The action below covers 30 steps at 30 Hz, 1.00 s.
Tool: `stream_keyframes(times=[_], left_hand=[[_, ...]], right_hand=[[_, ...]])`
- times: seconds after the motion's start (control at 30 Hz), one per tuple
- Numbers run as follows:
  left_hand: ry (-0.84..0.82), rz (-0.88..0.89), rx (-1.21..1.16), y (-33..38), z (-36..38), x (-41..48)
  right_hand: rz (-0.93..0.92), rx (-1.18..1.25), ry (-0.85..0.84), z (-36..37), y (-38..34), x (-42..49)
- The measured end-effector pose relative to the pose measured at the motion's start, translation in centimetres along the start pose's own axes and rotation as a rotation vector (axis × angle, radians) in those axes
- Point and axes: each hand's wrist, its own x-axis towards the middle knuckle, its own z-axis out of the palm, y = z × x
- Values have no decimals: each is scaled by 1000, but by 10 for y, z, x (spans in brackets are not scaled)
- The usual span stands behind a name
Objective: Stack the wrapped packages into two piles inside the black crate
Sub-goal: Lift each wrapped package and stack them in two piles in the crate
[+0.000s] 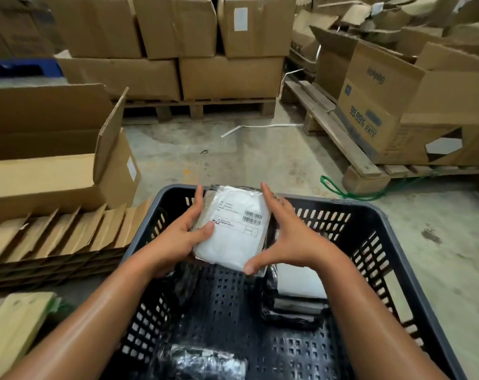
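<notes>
A black perforated crate (375,215) sits on the floor in front of me. Both hands hold a white wrapped package with a barcode label (233,237) above the crate's far half. My left hand (178,237) grips its left edge, thumb on top. My right hand (290,239) presses its right edge, fingers straight and thumb at the lower corner. More wrapped material shows under the package. A pile of wrapped packages (298,294) lies against the right wall, white one on top. A dark shiny wrapped package (202,360) lies at the near edge.
An open cardboard box (54,165) and flattened cardboard dividers (54,242) lie to the left. Pallets loaded with cardboard boxes (205,64) stand ahead and to the right (397,105). A green cord (339,190) and a white strap (260,127) lie on the concrete floor.
</notes>
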Motion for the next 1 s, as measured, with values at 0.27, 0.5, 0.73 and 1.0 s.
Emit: stream_keyframes(times=[0.27,0.5,0.73,1.0], left_hand=[[-164,-212,547,-2,3,-7],[-145,-156,1324,-13,28,-6],[-311,-308,1366,-25,0,-6],[-209,-77,1458,-28,-9,5]], right_hand=[[24,-317,-112,28,17,12],[-31,-286,-172,59,35,17],[17,-239,-141,53,39,20],[21,-349,-164,40,29,24]])
